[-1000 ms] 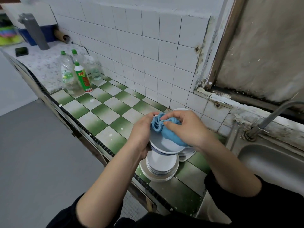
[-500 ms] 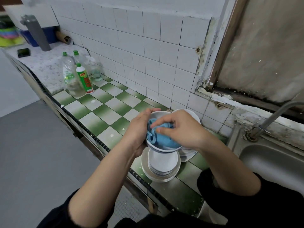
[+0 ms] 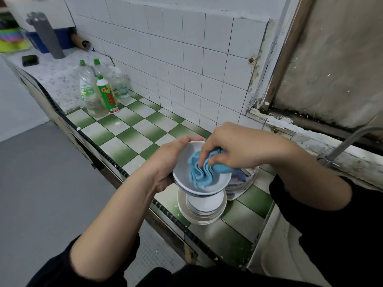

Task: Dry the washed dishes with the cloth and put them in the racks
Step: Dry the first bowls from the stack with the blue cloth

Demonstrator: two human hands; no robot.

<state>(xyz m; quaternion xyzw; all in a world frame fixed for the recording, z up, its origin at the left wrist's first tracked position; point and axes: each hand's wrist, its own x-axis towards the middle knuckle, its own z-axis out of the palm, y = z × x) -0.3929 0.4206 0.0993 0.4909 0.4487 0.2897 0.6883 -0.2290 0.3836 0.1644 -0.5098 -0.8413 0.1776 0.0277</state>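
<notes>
two hands meet in the lower middle of the frame, each clamped on something. the left hand cups the outer left wall of a white bowl, its fingertips reaching along the far rim. the right hand bunches a blue cloth in curled fingers and presses it into the bowl's hollow. the bowl is held in the air just above a stack of plates, its mouth turned up toward the camera and slightly tilted. being round, it shows no long axis. a dark blue band runs round its underside.

the cloth covers much of the bowl's inside, and the right hand hides the far right part of the rim. a second pile of dishes sits just to the right, mostly hidden by the right wrist and the bowl, so its contents are hard to make out. the dark sleeves are cut off at the bottom edge.

the bowl looks smooth and glazed. the cloth is soft and gathered into ridges. the worktop is tiled in a green and white chequer, the wall in plain white squares. several plastic bottles stand at the upper left. a metal tap curves in from the right edge above a sink that is only partly in view.
</notes>
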